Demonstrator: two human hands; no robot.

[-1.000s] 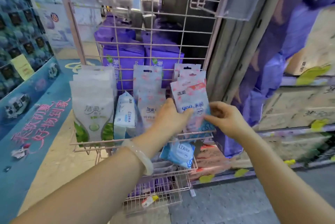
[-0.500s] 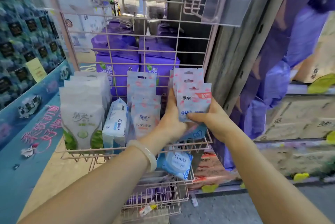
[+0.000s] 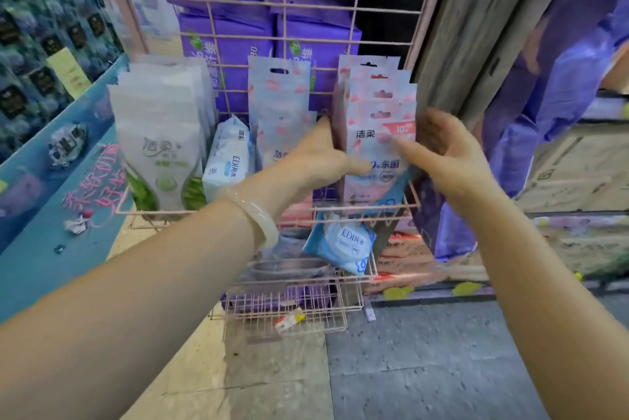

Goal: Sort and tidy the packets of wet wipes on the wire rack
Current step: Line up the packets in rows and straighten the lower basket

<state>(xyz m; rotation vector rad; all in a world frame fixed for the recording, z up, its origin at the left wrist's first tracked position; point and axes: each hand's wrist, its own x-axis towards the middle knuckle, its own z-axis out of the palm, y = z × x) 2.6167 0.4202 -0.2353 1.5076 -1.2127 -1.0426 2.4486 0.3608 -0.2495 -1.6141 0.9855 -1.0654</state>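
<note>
A: Where's the pink stack [image 3: 377, 133]?

B: Upright in the wire rack [image 3: 357, 11], right end, long axis vertical, between both hands. The left hand [image 3: 316, 164] pinches its left edge; the right hand [image 3: 439, 150] is spread, fingers loose, touching its right edge (equally near).

A: And the rest?

B: White pouches [image 3: 160, 133] stand left; a blue pack [image 3: 343, 244] lies in the lower basket [image 3: 289, 310].

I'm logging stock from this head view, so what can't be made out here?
- Lower print on the front pink packet: covered by the left hand and right hand.
- Packets stacked behind it: only their top edges show.
- Purple packs: behind the wire rack, labels blurred.
- Small item in the bottom basket: too small to identify.
</note>
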